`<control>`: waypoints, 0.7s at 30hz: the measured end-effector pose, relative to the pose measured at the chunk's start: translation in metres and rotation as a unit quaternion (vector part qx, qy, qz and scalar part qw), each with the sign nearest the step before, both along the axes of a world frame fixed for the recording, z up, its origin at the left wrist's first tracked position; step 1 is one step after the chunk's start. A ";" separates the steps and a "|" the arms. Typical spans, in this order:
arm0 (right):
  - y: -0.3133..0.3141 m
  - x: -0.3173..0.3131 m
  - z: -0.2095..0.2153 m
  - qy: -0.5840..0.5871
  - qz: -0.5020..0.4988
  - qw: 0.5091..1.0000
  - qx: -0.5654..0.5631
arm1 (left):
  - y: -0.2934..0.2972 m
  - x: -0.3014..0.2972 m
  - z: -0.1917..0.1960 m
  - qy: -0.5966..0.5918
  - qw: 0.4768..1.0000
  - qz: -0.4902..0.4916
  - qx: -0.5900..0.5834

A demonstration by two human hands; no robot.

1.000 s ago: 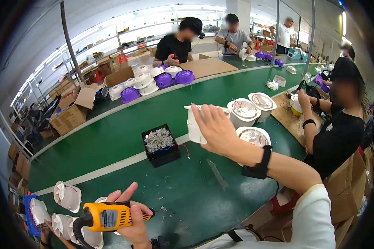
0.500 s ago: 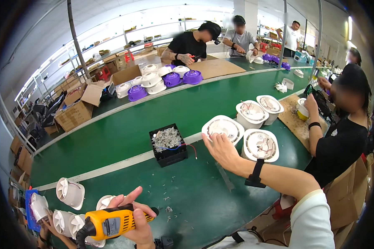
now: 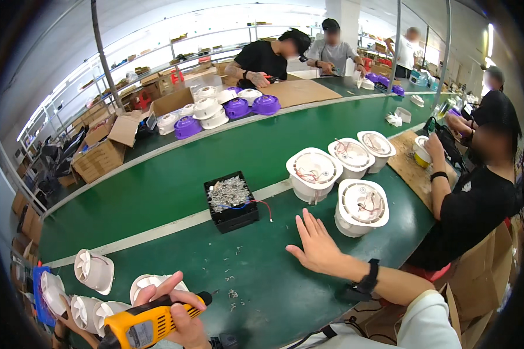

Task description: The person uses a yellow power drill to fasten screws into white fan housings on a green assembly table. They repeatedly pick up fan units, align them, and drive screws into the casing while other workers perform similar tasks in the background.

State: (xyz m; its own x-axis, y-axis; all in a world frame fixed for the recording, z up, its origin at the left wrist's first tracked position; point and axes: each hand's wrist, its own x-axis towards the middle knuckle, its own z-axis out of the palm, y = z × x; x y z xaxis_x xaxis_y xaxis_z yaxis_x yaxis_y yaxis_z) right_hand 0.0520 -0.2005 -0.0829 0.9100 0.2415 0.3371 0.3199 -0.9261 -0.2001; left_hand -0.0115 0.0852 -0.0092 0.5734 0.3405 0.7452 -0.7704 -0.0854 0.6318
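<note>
In my left hand (image 3: 183,317) is a yellow-and-black electric screwdriver (image 3: 148,327), its black nose pointing right and two fingers stretched along its top. My right hand (image 3: 320,247) is open over the green table with its fingers stretched out, holding nothing. Just beyond it are several white plastic housings with loose wires on top: one housing (image 3: 313,174) beyond my fingertips, another housing (image 3: 361,209) to the right. A black box (image 3: 232,218) full of small screws stands left of them, with a red and blue wire across it. Partly behind my left hand lies a white fan part (image 3: 151,283).
Several white fan parts (image 3: 94,273) and a blue bin (image 3: 42,296) are at the lower left, where another person's hand reaches in. Loose screws (image 3: 233,294) lie on the table. At right, a co-worker (image 3: 477,186) handles a yellow-and-white part. Purple and white housings (image 3: 236,109) stand across the belt.
My right hand has let go of the near-left white housing and drawn back toward me. That housing sits slightly farther back. My left hand has moved slightly down and left with the electric screwdriver.
</note>
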 end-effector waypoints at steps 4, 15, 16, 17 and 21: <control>-0.006 0.017 -0.050 0.008 -0.034 0.999 0.008 | -0.009 -0.003 0.003 0.015 0.999 0.018 -0.034; 0.063 0.030 -0.031 0.071 0.268 0.938 0.209 | -0.006 -0.005 0.003 0.000 0.999 0.002 -0.044; 0.065 0.025 -0.021 0.057 0.245 0.939 0.233 | -0.001 -0.006 0.003 0.001 0.999 0.012 -0.031; 0.063 0.020 -0.007 0.091 0.228 0.938 0.246 | 0.007 -0.004 -0.001 -0.008 1.000 0.009 -0.015; 0.089 0.015 0.038 0.176 0.279 0.909 0.253 | 0.006 -0.027 0.009 -0.033 0.996 0.083 -0.021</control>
